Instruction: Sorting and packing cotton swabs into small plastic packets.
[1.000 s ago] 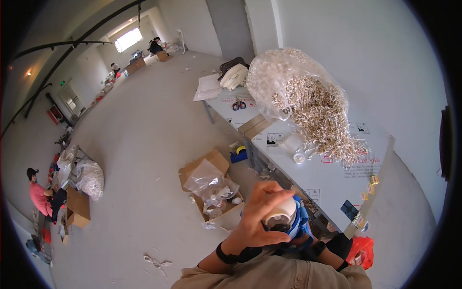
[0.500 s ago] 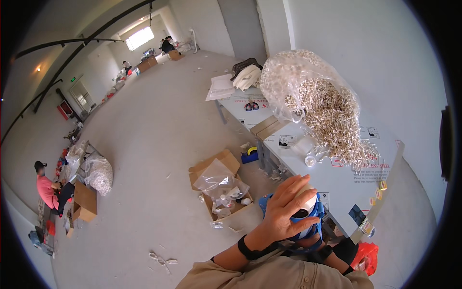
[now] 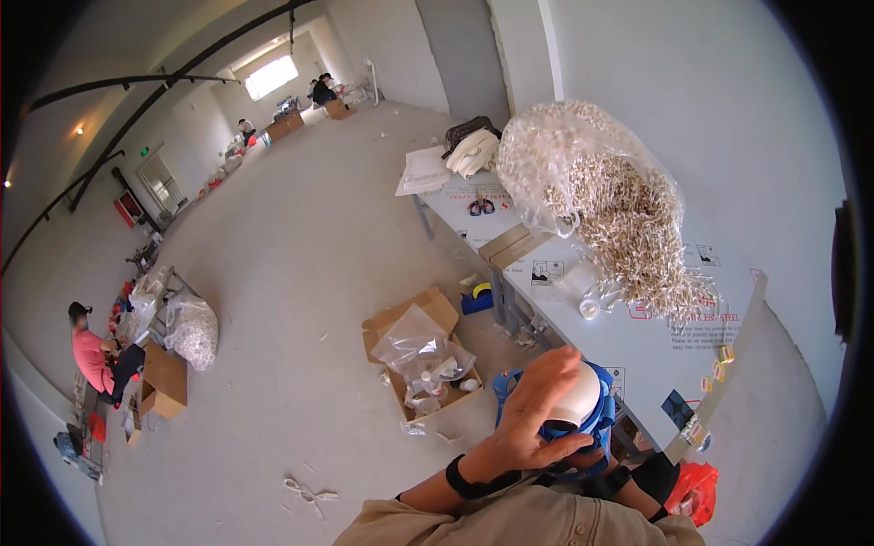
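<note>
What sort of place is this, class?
Probably a simple packing workroom: a clear plastic bag spills thin white-and-brown sticks onto a grey-topped table, and an open brown cardboard box sits on the grey floor.

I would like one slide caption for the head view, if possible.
Left hand at a blue-strapped white-topped object, beside a table bearing a heap of cotton swabs.
</note>
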The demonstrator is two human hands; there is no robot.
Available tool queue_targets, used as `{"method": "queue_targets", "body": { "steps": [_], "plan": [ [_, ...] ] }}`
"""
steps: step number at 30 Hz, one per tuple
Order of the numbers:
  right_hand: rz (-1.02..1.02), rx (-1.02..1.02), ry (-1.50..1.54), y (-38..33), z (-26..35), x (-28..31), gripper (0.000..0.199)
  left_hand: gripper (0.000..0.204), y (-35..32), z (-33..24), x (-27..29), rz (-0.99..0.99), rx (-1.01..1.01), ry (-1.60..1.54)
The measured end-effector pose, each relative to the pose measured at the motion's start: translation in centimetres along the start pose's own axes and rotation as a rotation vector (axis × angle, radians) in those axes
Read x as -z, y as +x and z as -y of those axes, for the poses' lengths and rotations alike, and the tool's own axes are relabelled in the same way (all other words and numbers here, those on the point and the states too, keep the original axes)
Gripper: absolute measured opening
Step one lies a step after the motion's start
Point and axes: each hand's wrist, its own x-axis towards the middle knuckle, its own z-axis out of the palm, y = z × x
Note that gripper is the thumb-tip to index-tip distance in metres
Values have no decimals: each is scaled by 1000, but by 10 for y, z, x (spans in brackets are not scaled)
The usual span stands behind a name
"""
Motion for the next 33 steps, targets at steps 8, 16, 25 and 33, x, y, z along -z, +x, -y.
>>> {"method": "queue_targets", "body": {
  "steps": [8, 16, 25, 33],
  "plan": [
    [-3, -77, 377, -11, 20, -26, 66, 108, -19, -12, -13, -128, 376, -132],
    [47, -72, 312, -20, 30, -26, 81, 113, -23, -11, -29, -204, 478, -329],
    [26, -58, 265, -19, 25, -23, 77, 89, -31, -16, -13, -130, 552, -283],
    [64, -226, 205, -20, 33, -36, 73, 73, -40, -24, 0, -270, 587, -257]
  ]
}}
